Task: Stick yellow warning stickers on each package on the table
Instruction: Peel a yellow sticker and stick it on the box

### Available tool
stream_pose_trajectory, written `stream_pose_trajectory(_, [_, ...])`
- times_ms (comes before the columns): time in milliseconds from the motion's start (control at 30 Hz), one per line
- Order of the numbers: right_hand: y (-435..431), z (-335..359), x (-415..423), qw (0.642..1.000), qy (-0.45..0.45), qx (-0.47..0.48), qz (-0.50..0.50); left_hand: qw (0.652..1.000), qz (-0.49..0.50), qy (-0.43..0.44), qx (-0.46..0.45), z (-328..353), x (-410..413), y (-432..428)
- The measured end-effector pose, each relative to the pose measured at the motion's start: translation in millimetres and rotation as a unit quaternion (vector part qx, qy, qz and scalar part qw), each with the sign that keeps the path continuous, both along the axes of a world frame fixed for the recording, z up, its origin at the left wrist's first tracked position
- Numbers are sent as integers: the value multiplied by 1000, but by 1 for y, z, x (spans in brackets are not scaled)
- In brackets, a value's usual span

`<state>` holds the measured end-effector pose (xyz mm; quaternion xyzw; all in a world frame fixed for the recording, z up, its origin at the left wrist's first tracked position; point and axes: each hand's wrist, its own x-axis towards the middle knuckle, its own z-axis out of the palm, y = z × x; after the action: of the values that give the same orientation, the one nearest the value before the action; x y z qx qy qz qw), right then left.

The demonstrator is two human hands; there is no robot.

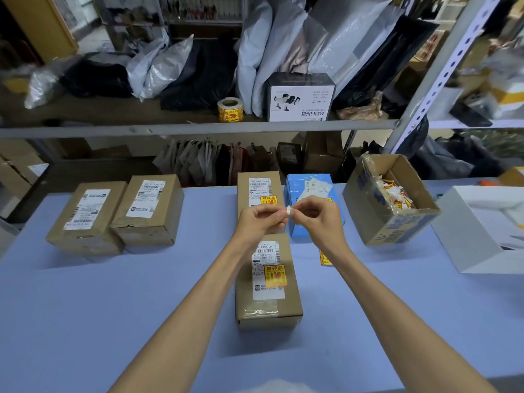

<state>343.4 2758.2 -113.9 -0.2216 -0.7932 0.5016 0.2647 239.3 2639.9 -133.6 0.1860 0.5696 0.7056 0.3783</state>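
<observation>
My left hand (262,218) and my right hand (314,215) meet above the table and together pinch a small white scrap of sticker backing (289,210). Below them lies a brown package (268,282) with a yellow warning sticker (274,275) on its label. Behind my hands stand another brown package (259,191) with a yellow sticker (268,200) and a blue package (312,205). Two brown packages (88,217) (149,208) at the left show only white labels. A loose yellow sticker (324,258) lies under my right wrist.
An open carton (391,199) holding crumpled sticker backings sits at the right, with a white box (482,228) beyond it. A roll of yellow stickers (230,109) stands on the shelf behind the blue table (113,293), beside bags and a printed box (300,99).
</observation>
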Motion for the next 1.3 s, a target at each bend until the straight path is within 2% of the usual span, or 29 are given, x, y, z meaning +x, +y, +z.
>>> stream_pose_trajectory(133, [2,9,-2,999,0,31,17,1000,-16,7,-12,6,-5,9])
stream_pose_trajectory(300, [7,7,4,999,-24,23,30,996,29,65,-45,1,-1,19])
stream_pose_trajectory(467, [15,1,14,999,21,-39,-25,996,1,73,-45,4,6,34])
stream_pose_trajectory(567, [28,1,23,998,14,-47,-47,991,-11,117,-57,8,13,48])
stream_pose_trajectory(700, [46,2,34,995,-19,-11,-101,980,2,181,-86,10,27,77])
stream_pose_trajectory(900, [81,11,49,976,-67,110,-176,960,-18,258,-104,16,49,129])
stream_pose_trajectory(1033, [111,24,64,960,-49,146,-235,970,-69,221,-79,25,66,166])
stream_pose_trajectory(1133, [129,35,75,963,-14,136,-232,980,-93,162,-65,34,74,188])
stream_pose_trajectory(1233, [157,37,82,969,-2,78,-236,985,-132,108,-37,50,74,207])
stream_pose_trajectory(1300, [179,36,86,972,-12,52,-228,978,-160,129,-41,56,70,221])
